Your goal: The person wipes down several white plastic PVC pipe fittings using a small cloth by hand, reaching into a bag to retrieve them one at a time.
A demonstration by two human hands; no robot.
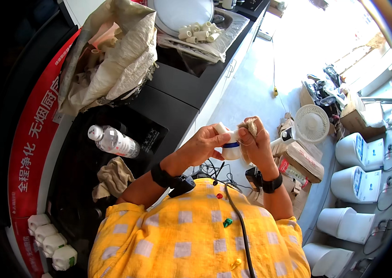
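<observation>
In front of my chest, my left hand point(203, 142) grips a white plastic fitting point(231, 153) that has a blue band and a short tube-like neck. My right hand point(260, 147) is at the fitting's other side, with a frayed tan cloth point(250, 125) pinched between thumb and fingers. Loose threads hang from the cloth by the fitting. On the dark counter to my left lie a crumpled beige rag point(114, 177) and a clear bottle point(114, 141) with a white cap, resting on its side.
A woven sack point(126, 66) holding pale tubular parts stands on the counter point(171, 87). Beyond it, short white pipe pieces point(199, 33) lie piled on plastic wrap. Several white containers point(53, 243) line the lower left. To the right are a white fan point(311, 123), cardboard boxes point(302, 161) and several toilets point(347, 184).
</observation>
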